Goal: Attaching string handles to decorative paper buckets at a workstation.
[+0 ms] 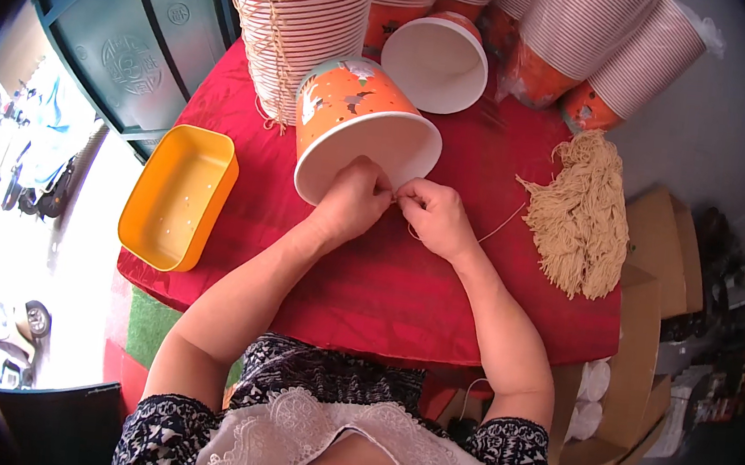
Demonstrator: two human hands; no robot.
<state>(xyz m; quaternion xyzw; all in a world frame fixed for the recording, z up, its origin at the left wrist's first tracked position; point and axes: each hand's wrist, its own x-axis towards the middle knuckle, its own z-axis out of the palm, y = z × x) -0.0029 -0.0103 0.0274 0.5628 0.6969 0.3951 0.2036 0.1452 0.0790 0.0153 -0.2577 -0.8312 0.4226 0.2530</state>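
Orange bucket [367, 105], smooth, round & tilted, w/ L fingers [383, 182] & R fingers [414, 192] close by, pinching thin tan twine [503, 224].

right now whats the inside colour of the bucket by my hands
The bucket is white inside; head view shows it.

The worktop [391, 319] is covered in red cloth [515, 148]. A yellow box [166, 190] sits left, beige yarn [582, 221] lies right; along the far side are a tall bucket stack [306, 33], a tipped bucket [434, 64] and, farther right, leaning stacks [584, 42].
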